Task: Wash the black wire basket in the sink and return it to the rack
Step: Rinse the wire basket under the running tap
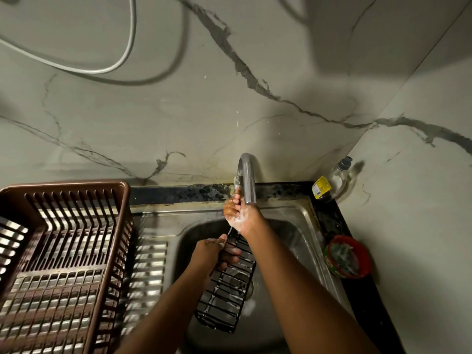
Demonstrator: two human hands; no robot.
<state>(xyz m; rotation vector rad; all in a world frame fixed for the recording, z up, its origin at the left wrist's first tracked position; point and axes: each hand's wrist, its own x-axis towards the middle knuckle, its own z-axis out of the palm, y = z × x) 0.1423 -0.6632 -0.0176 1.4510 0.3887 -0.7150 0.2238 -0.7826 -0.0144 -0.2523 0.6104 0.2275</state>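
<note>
The long black wire basket (228, 290) hangs tilted over the steel sink (301, 226), with soap foam on its wires. My left hand (213, 254) grips its upper left rim. My right hand (238, 209), covered in suds, reaches up behind the curved tap spout (247, 180) and its fingers close around the tap handle at the spout's base. The brown plastic dish rack (63, 251) stands on the ribbed drainboard left of the sink.
A clear pump bottle (338, 175) and a yellow-labelled container (321, 187) stand in the back right corner. A red and green tub with a scrubber (347, 256) sits on the dark counter right of the sink. A white cable (102, 70) loops on the marble wall.
</note>
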